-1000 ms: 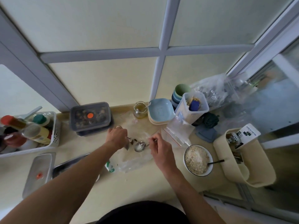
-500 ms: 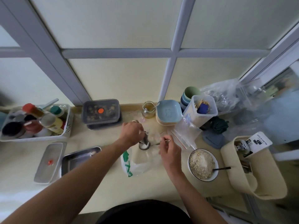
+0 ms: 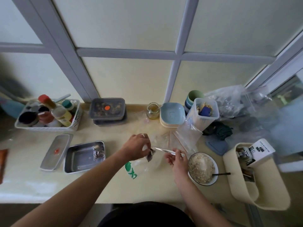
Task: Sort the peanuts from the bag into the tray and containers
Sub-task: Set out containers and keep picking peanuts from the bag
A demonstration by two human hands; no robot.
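Observation:
A clear plastic bag (image 3: 144,166) with green print lies at the counter's middle. My left hand (image 3: 136,147) pinches a small dark-filled packet (image 3: 150,156) above the bag. My right hand (image 3: 177,158) holds a metal spoon (image 3: 165,150) by its handle, its bowl pointing left toward the packet. A steel tray (image 3: 82,158) stands left of the bag with a few dark pieces in its far right corner. Its lid (image 3: 56,151) lies beside it. Two stacked lidded containers (image 3: 108,109) with dark contents sit at the back.
A white bowl of oats (image 3: 202,167) with a black spoon is right of my right hand. Behind stand a glass jar (image 3: 152,110), blue plates (image 3: 172,114), a clear tub (image 3: 203,113), zip bags (image 3: 186,135). A condiment basket (image 3: 47,114) is far left, a cream bag (image 3: 252,174) far right.
My left hand has lifted a small dark packet out over the bag. The spoon in my right hand has levelled and now points left. The camera swung left, showing more of the tray.

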